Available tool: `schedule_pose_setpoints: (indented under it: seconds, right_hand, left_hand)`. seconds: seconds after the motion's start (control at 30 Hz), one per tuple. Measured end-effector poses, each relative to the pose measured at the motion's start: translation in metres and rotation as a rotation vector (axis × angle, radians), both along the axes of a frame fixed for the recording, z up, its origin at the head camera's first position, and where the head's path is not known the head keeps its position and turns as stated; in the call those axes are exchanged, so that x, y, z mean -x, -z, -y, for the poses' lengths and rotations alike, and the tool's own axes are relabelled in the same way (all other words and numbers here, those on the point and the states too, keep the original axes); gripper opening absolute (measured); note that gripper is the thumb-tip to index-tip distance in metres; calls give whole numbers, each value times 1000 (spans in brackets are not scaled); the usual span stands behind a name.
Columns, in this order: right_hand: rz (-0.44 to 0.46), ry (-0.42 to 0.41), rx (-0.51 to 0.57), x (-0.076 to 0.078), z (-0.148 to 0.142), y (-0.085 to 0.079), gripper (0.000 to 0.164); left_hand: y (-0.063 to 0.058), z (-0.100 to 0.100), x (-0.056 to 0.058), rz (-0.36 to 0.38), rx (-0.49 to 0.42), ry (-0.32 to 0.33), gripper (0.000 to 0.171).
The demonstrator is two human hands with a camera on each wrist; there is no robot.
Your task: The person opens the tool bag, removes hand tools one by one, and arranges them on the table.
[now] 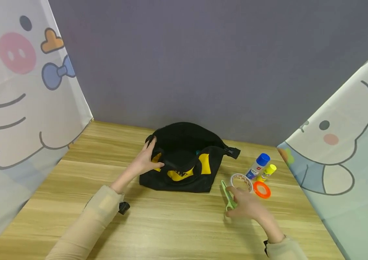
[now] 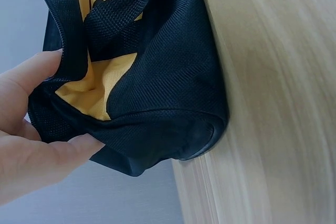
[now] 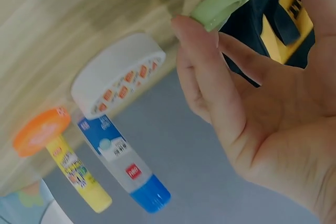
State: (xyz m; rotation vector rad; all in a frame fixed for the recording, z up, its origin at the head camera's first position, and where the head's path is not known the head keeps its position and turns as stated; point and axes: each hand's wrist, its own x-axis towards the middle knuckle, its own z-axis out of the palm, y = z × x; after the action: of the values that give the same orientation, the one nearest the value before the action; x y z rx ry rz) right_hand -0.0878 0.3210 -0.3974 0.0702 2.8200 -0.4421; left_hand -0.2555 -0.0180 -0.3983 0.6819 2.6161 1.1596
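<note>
A black and yellow tool bag (image 1: 159, 182) stands on the wooden table with its mouth open. My left hand (image 1: 144, 160) grips the bag's left end, the thumb and fingers on its rim and side fabric, as the left wrist view also shows. To the right of the bag, my right hand (image 1: 247, 204) pinches green scissors (image 1: 227, 195) by the handle loops, blades pointing toward the back. In the right wrist view a green handle (image 3: 218, 6) lies between thumb and fingertip. Something small and teal shows inside the bag; its kind cannot be told.
Just beyond my right hand lies a white-rimmed tape roll (image 1: 232, 177). Near it are a blue-capped glue stick (image 1: 257, 167), a smaller yellow glue stick (image 1: 267, 172) and an orange ring-shaped tape roll (image 1: 262, 195). A grey panel (image 1: 184, 65) stands behind the table, with printed cloths at both sides.
</note>
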Motion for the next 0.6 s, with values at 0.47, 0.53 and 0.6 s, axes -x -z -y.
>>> schedule_pose_setpoints:
  seconds: [0.47, 0.53, 0.6]
  right_hand:
    - [9, 54, 19, 3, 3, 21, 80]
    - [10, 49, 19, 4, 4, 21, 75]
    - [11, 46, 21, 4, 5, 22, 71]
  left_hand:
    - [0, -1, 0, -5, -16, 1, 104]
    - [0, -1, 0, -3, -17, -1, 104]
    - [-1, 0, 0, -3, -17, -1, 104]
